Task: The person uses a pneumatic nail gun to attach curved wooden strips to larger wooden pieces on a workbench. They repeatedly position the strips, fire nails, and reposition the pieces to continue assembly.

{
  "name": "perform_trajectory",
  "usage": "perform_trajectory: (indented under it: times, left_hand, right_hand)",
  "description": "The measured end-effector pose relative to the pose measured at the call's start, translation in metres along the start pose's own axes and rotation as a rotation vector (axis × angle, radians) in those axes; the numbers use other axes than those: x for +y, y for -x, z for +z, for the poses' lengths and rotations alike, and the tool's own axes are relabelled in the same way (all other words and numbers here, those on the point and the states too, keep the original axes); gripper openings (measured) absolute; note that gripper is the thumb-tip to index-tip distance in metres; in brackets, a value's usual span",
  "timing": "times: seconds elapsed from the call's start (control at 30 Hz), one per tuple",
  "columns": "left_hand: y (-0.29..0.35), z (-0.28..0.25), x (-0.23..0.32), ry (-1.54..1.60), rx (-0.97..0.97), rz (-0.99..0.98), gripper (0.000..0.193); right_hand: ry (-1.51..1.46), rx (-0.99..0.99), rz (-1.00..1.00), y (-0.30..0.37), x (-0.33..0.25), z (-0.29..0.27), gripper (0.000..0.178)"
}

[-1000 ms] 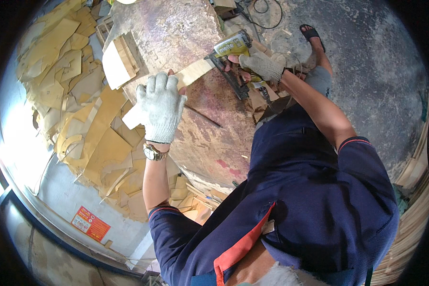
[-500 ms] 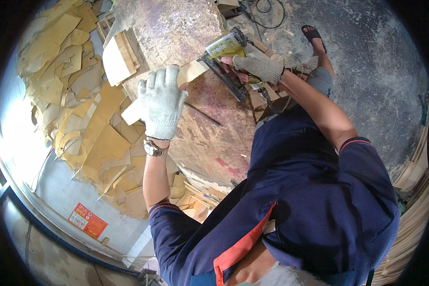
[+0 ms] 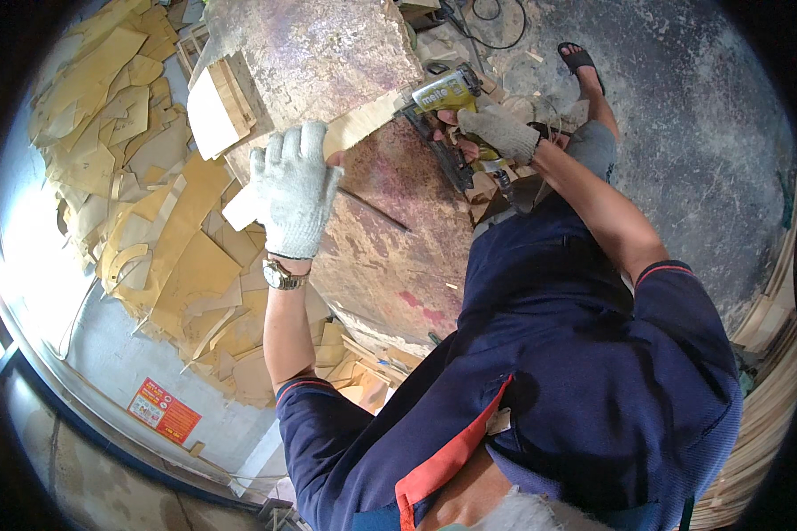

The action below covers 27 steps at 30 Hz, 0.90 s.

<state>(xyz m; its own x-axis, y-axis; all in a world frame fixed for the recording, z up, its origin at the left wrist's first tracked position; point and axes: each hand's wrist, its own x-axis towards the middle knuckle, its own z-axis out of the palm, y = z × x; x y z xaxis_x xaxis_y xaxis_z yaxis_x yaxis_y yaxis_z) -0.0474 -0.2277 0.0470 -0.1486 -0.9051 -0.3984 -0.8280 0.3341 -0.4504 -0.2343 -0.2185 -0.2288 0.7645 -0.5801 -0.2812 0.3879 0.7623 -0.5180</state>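
My left hand point(image 3: 297, 195), in a white knit glove, lies across a pale wooden strip point(image 3: 366, 122). Its fingers reach over the far edge, the thumb is at the near edge, and the palm hides the strip's middle. A white end piece point(image 3: 242, 209) sticks out left of the palm; whether it belongs to the same strip I cannot tell. My gloved right hand point(image 3: 502, 133) is closed around the handle of a pneumatic nail gun point(image 3: 447, 93) with a silver and yellow-green body. The gun's black magazine and nose are near the strip's right end.
The strip is over a worn, stained workbench point(image 3: 390, 265) with a dark rod point(image 3: 374, 210) on it. Boards point(image 3: 221, 106) stand at its far left. A heap of thin yellowish offcuts point(image 3: 177, 239) covers the left side. Wood scraps and a black cable point(image 3: 514, 44) are at the far right.
My right hand has moved the nail gun right and slightly nearer, away from my left hand. More of the strip shows between them. My left hand has barely shifted.
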Motion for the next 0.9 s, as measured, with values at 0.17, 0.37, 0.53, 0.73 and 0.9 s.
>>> perform_trajectory:
  times: [0.17, 0.37, 0.53, 0.73, 0.9]
  left_hand:
    - [0.002, 0.002, -0.001, 0.003, 0.03, 0.016, 0.041]
    - [0.0, 0.002, -0.001, -0.005, 0.003, 0.004, 0.042]
    - [-0.001, -0.002, 0.0, 0.007, 0.027, 0.02, 0.041]
    - [-0.001, -0.001, -0.001, 0.018, 0.036, 0.033, 0.042]
    - [-0.001, 0.001, -0.002, 0.022, 0.074, 0.046, 0.042]
  right_hand:
    - [0.04, 0.002, 0.042, -0.001, -0.003, 0.003, 0.039]
    - [0.022, -0.009, -0.061, 0.007, -0.013, 0.01, 0.035]
    - [0.049, -0.041, -0.073, 0.003, -0.013, 0.024, 0.035]
    - [0.034, -0.026, -0.085, 0.008, -0.02, 0.03, 0.034]
    - [0.063, -0.056, -0.04, 0.007, -0.019, 0.044, 0.034]
